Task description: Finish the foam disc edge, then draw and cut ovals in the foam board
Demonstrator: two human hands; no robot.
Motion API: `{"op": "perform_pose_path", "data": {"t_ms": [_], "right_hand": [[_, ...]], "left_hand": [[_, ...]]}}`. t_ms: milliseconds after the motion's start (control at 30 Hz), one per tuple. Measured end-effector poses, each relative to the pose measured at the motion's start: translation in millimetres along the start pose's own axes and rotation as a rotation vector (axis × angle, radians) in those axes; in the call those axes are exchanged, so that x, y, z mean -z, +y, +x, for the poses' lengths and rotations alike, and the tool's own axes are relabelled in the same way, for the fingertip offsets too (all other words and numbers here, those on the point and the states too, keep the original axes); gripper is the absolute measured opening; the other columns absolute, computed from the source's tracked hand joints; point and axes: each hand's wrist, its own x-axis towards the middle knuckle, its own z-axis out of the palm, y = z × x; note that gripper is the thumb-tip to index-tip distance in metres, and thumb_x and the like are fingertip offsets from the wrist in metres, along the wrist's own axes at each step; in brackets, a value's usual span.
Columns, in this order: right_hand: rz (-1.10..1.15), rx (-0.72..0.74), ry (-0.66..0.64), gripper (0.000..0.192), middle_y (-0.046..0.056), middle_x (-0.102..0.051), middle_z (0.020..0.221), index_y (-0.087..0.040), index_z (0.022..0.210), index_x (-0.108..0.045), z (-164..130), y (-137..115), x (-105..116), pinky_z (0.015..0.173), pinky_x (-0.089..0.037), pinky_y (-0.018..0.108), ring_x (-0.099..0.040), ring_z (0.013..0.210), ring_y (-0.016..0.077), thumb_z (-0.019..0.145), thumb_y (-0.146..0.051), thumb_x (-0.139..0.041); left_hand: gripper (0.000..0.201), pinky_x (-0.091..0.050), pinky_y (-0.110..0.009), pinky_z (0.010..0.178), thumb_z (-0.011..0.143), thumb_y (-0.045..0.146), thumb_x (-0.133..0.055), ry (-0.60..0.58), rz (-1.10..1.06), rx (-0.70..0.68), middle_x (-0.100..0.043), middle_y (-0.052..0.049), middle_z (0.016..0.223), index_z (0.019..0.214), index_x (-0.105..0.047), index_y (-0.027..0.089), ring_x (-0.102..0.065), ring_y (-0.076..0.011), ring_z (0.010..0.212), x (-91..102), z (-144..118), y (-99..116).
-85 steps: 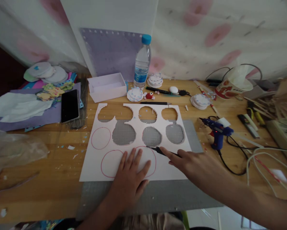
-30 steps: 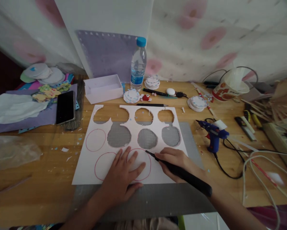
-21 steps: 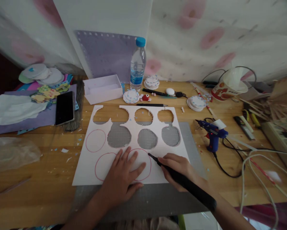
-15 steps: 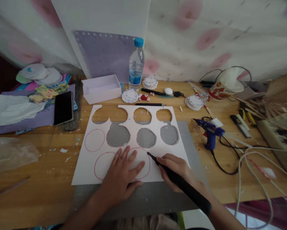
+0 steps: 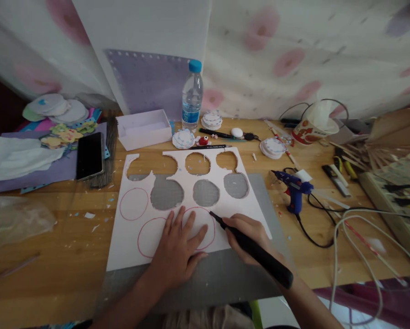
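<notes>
A white sheet (image 5: pixel 170 155) lies on a grey mat (image 5: pixel 225 283), with several rough-edged round holes cut through its upper part. Red outlined circles mark its lower part. My left hand (image 5: pixel 180 242) lies flat on the sheet with fingers spread, covering parts of two red circles. In my right hand (image 5: pixel 247 235) is a black pen-like cutter (image 5: pixel 263 253), thick in the handle and slim at the front. Its tip meets the upper right of the red circle beside my left fingers. I cannot make out the tip's exact kind.
Behind the sheet stand a water bottle (image 5: pixel 192 98) and a white open box (image 5: pixel 144 130). A blue glue gun (image 5: pixel 295 187) lies to the right near looped cables (image 5: pixel 335 256). To the left are a phone (image 5: pixel 90 155) and a plastic bag (image 5: pixel 18 219).
The sheet has turned slightly counterclockwise on the mat, my left hand staying pressed on it. The cutter's tip has shifted a little up along the red circle. The camera view has moved slightly.
</notes>
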Motion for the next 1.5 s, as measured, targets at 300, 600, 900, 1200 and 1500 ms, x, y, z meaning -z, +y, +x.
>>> {"op": "perform_pose_path", "data": {"t_ms": [300,600,900,1200,1500], "right_hand": [[-0.103,-0.044,0.321,0.035,0.003,-0.062,0.075,-0.023,0.112,-0.056,-18,-17,-5,0.053,-0.049,0.024,-0.061,0.062,0.0154,0.082,-0.006,-0.053],[-0.058,-0.023,0.205,0.032,0.003,-0.060,0.073,-0.021,0.112,-0.056,-16,-14,-13,0.052,-0.048,0.023,-0.059,0.060,0.0141,0.083,-0.007,-0.052],[-0.103,0.001,0.162,0.035,0.005,-0.060,0.076,-0.020,0.115,-0.055,-18,-14,-16,0.054,-0.049,0.024,-0.058,0.064,0.0149,0.083,-0.006,-0.050],[-0.057,-0.064,0.158,0.034,0.004,-0.058,0.074,-0.020,0.114,-0.054,-15,-18,-19,0.053,-0.047,0.025,-0.057,0.061,0.0152,0.083,-0.006,-0.051],[-0.098,-0.033,0.154,0.038,0.005,-0.059,0.077,-0.017,0.117,-0.053,-20,-21,-20,0.058,-0.049,0.026,-0.058,0.066,0.0158,0.082,-0.002,-0.053]], "left_hand": [[0.052,-0.021,-0.064,0.111,0.089,0.038,-0.056,-0.001,-0.019,0.004,-0.038,-0.013,0.149,0.140,-0.047,0.028,-0.020,-0.0414,0.142,0.1,1,0],[0.053,-0.021,-0.064,0.111,0.089,0.038,-0.056,-0.003,-0.024,0.005,-0.036,-0.013,0.150,0.141,-0.046,0.028,-0.019,-0.0411,0.143,-0.5,1,0],[0.055,-0.021,-0.064,0.111,0.089,0.037,-0.057,-0.010,-0.007,0.001,-0.034,-0.013,0.152,0.142,-0.044,0.028,-0.017,-0.0415,0.143,-0.8,0,0],[0.053,-0.021,-0.063,0.111,0.090,0.038,-0.056,0.001,-0.017,0.012,-0.036,-0.013,0.151,0.141,-0.045,0.028,-0.019,-0.0410,0.143,-0.6,0,0],[0.051,-0.025,-0.062,0.111,0.091,0.046,-0.053,0.027,-0.028,0.024,-0.040,-0.013,0.148,0.139,-0.048,0.030,-0.025,-0.0403,0.142,-1.1,1,0]]}}
